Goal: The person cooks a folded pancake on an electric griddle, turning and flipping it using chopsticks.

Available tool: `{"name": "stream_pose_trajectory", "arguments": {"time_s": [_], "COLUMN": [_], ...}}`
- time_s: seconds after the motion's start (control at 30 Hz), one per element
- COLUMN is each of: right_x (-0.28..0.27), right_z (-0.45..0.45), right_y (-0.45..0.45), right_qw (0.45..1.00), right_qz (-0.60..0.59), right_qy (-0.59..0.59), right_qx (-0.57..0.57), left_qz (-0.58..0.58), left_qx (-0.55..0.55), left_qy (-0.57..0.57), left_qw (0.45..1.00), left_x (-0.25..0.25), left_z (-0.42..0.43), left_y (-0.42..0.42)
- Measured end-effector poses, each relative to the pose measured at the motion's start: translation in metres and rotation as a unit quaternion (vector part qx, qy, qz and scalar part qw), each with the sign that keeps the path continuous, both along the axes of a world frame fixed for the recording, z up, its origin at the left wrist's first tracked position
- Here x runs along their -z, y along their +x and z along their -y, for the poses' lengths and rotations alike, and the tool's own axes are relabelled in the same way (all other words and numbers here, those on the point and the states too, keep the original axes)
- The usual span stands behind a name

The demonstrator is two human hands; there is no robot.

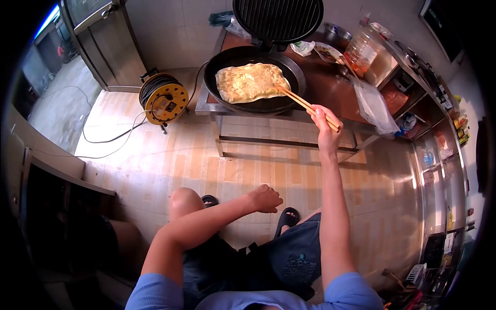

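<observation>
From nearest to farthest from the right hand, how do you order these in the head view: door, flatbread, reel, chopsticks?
1. Chopsticks: held in the right hand.
2. Flatbread: in the pan.
3. Reel: left of the pan.
4. Door: farther left.

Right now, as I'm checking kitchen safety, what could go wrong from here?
The flatbread might tear, since the chopsticks meet it only near its right edge. The lid stands open behind the pan; if it fell, it could strike the chopsticks. The clear plastic bag hangs over the table's edge near the right hand, so a sideways move might snag it.
</observation>
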State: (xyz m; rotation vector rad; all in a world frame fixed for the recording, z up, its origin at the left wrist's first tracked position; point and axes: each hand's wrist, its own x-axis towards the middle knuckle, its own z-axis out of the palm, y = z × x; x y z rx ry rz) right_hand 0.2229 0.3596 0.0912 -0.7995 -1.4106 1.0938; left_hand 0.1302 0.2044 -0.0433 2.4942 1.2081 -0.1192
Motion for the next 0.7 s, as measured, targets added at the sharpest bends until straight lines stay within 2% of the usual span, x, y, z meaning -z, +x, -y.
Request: {"name": "stream_pose_trajectory", "arguments": {"time_s": [0.27, 0.37, 0.43, 0.6, 0.7], "right_x": [-0.001, -0.012, -0.004, 0.017, 0.015], "right_z": [0.011, 0.023, 0.023, 0.019, 0.021], "right_y": [-0.007, -0.007, -0.014, -0.04, -0.044], "right_qw": [0.997, 0.998, 0.996, 0.986, 0.988], "right_qz": [0.008, -0.036, -0.003, 0.045, 0.035], "right_qy": [0.059, 0.023, 0.02, 0.15, 0.149], "right_qx": [0.046, -0.045, -0.081, -0.052, -0.033], "left_qz": [-0.02, 0.026, 0.027, -0.014, -0.02], "left_qx": [0.006, -0.014, -0.007, 0.016, 0.015], "left_qy": [-0.01, 0.019, 0.017, -0.014, -0.029], "left_qw": [1.0, 0.999, 0.999, 1.0, 0.999], "left_x": [0.006, 0.01, 0.009, 0.008, 0.005], "left_z": [0.001, 0.003, 0.003, 0.002, 0.001], "left_y": [0.0, 0.0, 0.001, 0.007, 0.004]}}
